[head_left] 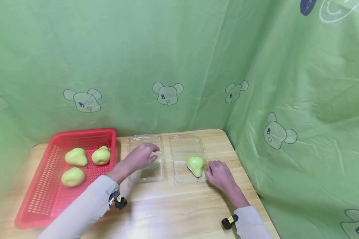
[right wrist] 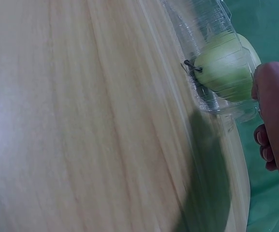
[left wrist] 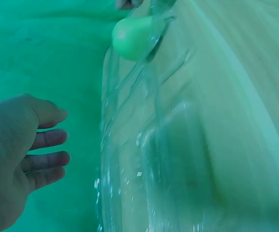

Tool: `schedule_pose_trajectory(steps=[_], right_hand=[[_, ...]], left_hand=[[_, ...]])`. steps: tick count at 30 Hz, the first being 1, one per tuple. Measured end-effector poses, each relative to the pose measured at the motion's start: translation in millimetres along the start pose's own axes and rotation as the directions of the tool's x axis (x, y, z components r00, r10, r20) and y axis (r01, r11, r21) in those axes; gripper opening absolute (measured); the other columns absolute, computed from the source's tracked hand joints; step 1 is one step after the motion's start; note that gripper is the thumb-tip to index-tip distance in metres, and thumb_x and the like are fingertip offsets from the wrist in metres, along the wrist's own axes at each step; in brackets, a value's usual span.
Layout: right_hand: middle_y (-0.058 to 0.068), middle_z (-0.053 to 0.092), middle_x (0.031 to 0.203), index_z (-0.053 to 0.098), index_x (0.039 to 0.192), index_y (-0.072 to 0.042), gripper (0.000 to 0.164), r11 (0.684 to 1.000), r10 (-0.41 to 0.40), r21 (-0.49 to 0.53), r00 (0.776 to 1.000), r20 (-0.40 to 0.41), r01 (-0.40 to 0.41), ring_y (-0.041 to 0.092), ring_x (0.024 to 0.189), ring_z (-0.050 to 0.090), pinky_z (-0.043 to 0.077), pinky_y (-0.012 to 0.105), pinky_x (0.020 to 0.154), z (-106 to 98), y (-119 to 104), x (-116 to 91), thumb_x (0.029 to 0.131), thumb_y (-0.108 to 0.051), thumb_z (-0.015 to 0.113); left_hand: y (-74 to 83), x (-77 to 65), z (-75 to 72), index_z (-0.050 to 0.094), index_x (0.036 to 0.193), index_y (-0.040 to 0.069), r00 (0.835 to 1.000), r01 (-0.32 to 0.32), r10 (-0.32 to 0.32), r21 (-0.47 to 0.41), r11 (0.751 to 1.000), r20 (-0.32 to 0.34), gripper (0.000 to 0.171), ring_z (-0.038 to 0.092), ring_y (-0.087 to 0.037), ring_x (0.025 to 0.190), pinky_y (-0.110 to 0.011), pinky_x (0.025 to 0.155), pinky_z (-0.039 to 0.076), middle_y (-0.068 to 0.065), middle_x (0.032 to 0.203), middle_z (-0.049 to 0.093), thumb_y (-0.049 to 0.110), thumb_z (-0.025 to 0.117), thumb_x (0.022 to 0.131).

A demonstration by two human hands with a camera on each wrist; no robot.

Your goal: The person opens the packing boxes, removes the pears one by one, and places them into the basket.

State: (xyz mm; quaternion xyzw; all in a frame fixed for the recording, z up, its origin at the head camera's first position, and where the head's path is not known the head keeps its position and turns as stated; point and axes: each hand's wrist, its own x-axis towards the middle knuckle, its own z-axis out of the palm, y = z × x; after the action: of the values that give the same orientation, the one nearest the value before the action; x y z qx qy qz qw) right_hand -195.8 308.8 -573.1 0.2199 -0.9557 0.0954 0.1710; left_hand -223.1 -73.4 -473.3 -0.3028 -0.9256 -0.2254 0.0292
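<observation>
A green pear (head_left: 195,166) lies in the bottom half of the right clear plastic box (head_left: 179,177), whose lid is folded back. My right hand (head_left: 219,176) grips that box's right rim, beside the pear; the fingers curl at the edge in the right wrist view. Above the left clear plastic box (head_left: 161,174), also with its lid back, hovers my left hand (head_left: 142,155). Its fingers are loosely bent and apart, with nothing between them, as the left wrist view shows (left wrist: 14,154). No pear shows inside the left box.
A red plastic basket (head_left: 36,199) stands on the left of the wooden table (head_left: 167,212), holding several green pears, one of them at its front (head_left: 73,177). A green curtain (head_left: 131,66) with bear faces hangs behind and to the right. My left forearm crosses the basket's near corner.
</observation>
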Motion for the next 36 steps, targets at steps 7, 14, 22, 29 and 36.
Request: schedule_pose_trajectory(steps=[7, 14, 22, 29, 36], right_hand=[[-0.001, 0.047, 0.063, 0.051, 0.072, -0.014, 0.019, 1.000, -0.025, -0.010, 0.999, -0.024, 0.025, 0.018, 0.062, 0.043, 0.048, 0.038, 0.062, 2, 1, 1, 0.084, -0.013, 0.065], [-0.001, 0.050, 0.067, 0.054, 0.075, -0.014, 0.014, 1.000, 0.003, -0.008, 1.000, 0.004, -0.003, 0.018, 0.065, 0.046, 0.048, 0.037, 0.066, 2, 1, 0, 0.086, -0.015, 0.062], [0.000, 0.050, 0.065, 0.053, 0.074, -0.014, 0.013, 1.000, -0.014, 0.001, 0.999, -0.033, 0.014, 0.018, 0.063, 0.045, 0.046, 0.036, 0.062, 2, 1, 0, 0.084, -0.014, 0.063], [0.000, 0.049, 0.065, 0.053, 0.074, -0.013, 0.013, 1.000, -0.011, 0.003, 0.999, -0.038, 0.011, 0.019, 0.063, 0.045, 0.046, 0.036, 0.062, 3, 3, 0, 0.084, -0.015, 0.062], [0.000, 0.049, 0.065, 0.052, 0.075, -0.013, 0.014, 1.000, -0.009, 0.012, 0.999, -0.032, 0.009, 0.020, 0.063, 0.046, 0.046, 0.038, 0.063, 5, 1, 0, 0.083, -0.014, 0.064]], left_hand=[[18.7, 14.2, 15.7, 0.072, 0.118, 0.002, 0.999, -0.044, 0.043, 0.023, 0.999, 0.022, 0.025, 0.072, -0.029, 0.109, -0.042, 0.099, 0.062, -0.012, 0.115, 0.076, 0.014, 0.071, 0.096], [29.2, 26.2, 33.4, 0.071, 0.123, 0.005, 0.998, -0.055, 0.053, 0.039, 0.998, 0.043, 0.028, 0.070, -0.027, 0.115, -0.038, 0.103, 0.060, -0.010, 0.123, 0.074, 0.020, 0.070, 0.098], [43.9, 40.6, 59.5, 0.067, 0.132, 0.008, 0.996, -0.040, 0.042, -0.018, 0.999, 0.076, 0.037, 0.065, -0.027, 0.127, -0.039, 0.113, 0.055, -0.010, 0.135, 0.070, 0.027, 0.068, 0.100], [55.3, 56.4, 84.7, 0.064, 0.135, 0.006, 0.996, 0.018, -0.010, -0.090, 0.996, 0.090, 0.041, 0.066, -0.026, 0.126, -0.036, 0.111, 0.056, -0.011, 0.137, 0.068, 0.024, 0.070, 0.098], [65.9, 64.3, 97.6, 0.056, 0.145, 0.007, 0.994, 0.060, -0.046, -0.138, 0.989, 0.103, 0.056, 0.063, -0.026, 0.132, -0.037, 0.118, 0.051, -0.012, 0.149, 0.061, 0.020, 0.074, 0.094]])
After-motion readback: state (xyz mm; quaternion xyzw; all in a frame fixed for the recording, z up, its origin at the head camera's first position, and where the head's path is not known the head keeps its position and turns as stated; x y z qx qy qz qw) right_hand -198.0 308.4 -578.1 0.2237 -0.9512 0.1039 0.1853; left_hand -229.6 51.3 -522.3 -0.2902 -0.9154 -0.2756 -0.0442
